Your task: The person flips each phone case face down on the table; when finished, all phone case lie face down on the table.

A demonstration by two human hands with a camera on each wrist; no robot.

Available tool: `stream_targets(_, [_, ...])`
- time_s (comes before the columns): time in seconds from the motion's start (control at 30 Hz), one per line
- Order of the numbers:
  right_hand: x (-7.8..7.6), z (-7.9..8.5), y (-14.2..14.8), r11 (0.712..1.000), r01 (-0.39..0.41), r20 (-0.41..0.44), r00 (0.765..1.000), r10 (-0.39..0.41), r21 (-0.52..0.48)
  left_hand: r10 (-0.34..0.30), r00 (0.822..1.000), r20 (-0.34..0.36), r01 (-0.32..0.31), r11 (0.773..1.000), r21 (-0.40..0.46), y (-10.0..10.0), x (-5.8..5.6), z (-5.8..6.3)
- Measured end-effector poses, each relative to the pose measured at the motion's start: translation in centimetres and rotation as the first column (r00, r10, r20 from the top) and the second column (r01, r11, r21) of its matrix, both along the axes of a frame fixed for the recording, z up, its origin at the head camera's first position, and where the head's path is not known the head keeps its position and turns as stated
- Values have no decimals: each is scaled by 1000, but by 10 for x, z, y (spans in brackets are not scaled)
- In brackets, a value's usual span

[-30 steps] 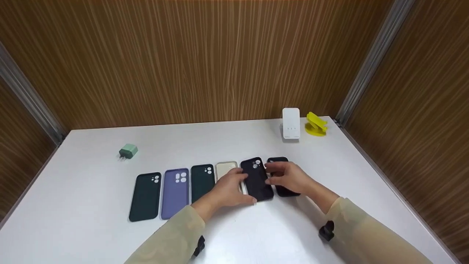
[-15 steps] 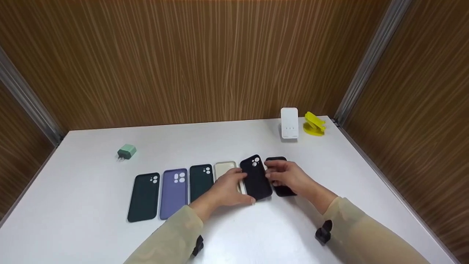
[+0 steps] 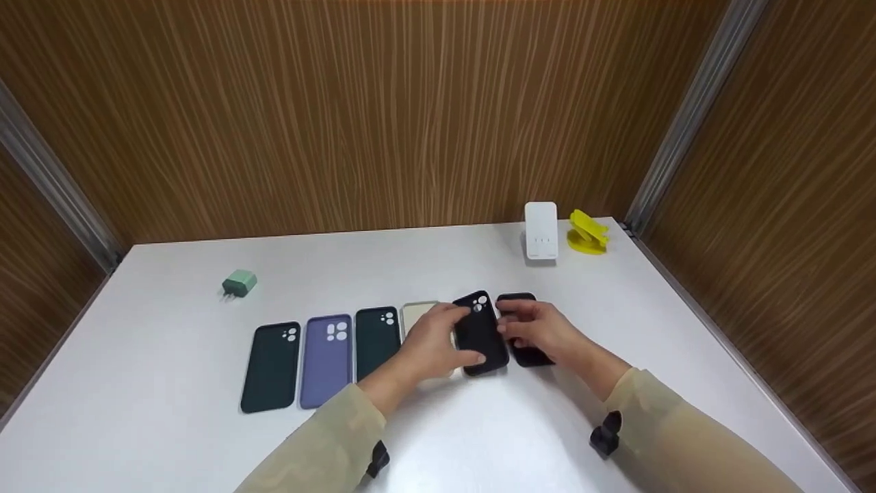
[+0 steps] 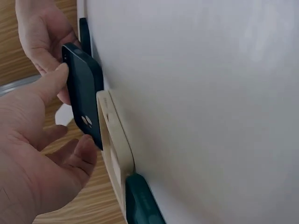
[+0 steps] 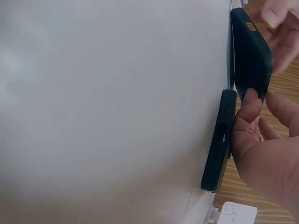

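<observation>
A black phone case, tilted with one side raised off the table, lies between my hands. My right hand pinches its right edge, thumb against the inside in the right wrist view. My left hand is spread at the case's left side, thumb over its lower end; whether it touches the case is unclear. Under my right hand, partly hidden, another black case lies flat. A cream case sits half hidden beneath my left hand. Further left are a dark green case, a purple case and another dark green case.
The cases form a row on the white table. A green plug adapter lies at the back left. A white stand-like device and a yellow phone stand are at the back right, before the wood-grain panel.
The black case rose slightly at its top, then came back down a little. My left hand has shifted its fingers and thumb up and over the case. The right hand has barely moved.
</observation>
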State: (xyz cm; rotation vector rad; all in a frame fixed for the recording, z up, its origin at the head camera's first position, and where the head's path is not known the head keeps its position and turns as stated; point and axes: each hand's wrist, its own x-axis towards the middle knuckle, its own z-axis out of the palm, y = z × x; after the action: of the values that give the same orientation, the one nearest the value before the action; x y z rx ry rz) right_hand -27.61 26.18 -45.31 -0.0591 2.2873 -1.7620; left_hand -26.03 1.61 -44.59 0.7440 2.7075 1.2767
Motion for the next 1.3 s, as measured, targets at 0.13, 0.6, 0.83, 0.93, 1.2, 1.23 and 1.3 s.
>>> stream_targets(0.13, [0,0,0,1000,3,-1,1000,-3,10,-3,996,90,-7,994,108,9,2,-2])
stream_targets(0.6, [-1,3,-2,999,12,33,999,-13,31,-34,950,310,-47,967,252,19,3,-5])
stream_targets(0.83, [-2,4,-6,997,-9,35,999,12,-72,-52,929,365,-71,946,317,18,0,-5])
stream_targets(0.93, [-2,5,-8,995,-11,33,999,14,-101,-67,915,399,-92,926,366,18,-1,-4])
stream_targets(1.2, [-5,4,-9,988,-65,48,996,72,-137,-102,873,477,-163,860,484,18,-2,-2])
stream_targets(1.23, [-5,3,-9,987,-73,51,995,82,-145,-105,871,481,-167,856,490,18,-2,-2])
stream_targets(1.3, [-6,3,-10,984,-86,62,993,96,-157,-109,864,491,-175,851,496,17,-1,-2])
